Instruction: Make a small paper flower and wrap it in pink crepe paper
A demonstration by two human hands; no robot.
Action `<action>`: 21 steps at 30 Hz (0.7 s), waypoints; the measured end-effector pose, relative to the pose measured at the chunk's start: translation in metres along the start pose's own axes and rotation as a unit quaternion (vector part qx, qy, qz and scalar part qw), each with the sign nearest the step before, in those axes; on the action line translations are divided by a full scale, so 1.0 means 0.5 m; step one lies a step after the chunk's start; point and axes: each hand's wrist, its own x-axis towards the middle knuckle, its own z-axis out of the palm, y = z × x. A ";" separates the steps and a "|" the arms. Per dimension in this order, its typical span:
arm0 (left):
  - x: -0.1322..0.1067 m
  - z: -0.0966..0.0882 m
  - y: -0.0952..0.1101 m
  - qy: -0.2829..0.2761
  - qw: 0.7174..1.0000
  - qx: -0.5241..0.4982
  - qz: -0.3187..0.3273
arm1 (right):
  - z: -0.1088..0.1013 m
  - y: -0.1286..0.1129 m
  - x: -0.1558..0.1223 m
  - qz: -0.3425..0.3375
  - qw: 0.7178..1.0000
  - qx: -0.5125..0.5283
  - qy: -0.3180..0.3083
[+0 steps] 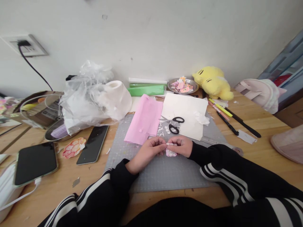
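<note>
Between my fingertips is a small pink-and-white paper cutout (171, 152) with dark outlines. My left hand (151, 149) pinches its left upper edge, and my right hand (181, 145) grips its right side. Both hands are just above the grey cutting mat (151, 176). Beyond them lie scissors (174, 129) with black handles, their blades apart, beside white paper scraps (161, 129). A pink paper sheet (144, 121) is at the left of the scissors, and a cream paper sheet (187, 104) is under and behind them.
At the left are two phones (93, 145), an orange-pink cutout (74, 147) and a plastic bag (80, 101) by a white roll (117, 97). Behind stand a metal bowl of cutouts (182, 85) and a yellow plush toy (213, 82). Pens (227, 123) lie at the right.
</note>
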 end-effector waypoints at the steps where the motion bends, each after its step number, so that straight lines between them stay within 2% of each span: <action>1: 0.000 0.000 0.000 -0.001 1.000 0.000 0.001 | 0.000 0.000 0.000 -0.001 1.000 0.001 0.000; 9: -0.004 0.005 0.007 0.013 1.000 0.004 0.001 | 0.001 0.009 0.007 0.001 1.000 0.018 -0.002; 21: -0.002 0.003 0.002 0.004 1.000 -0.006 0.011 | 0.001 0.011 0.005 -0.002 0.999 0.034 0.001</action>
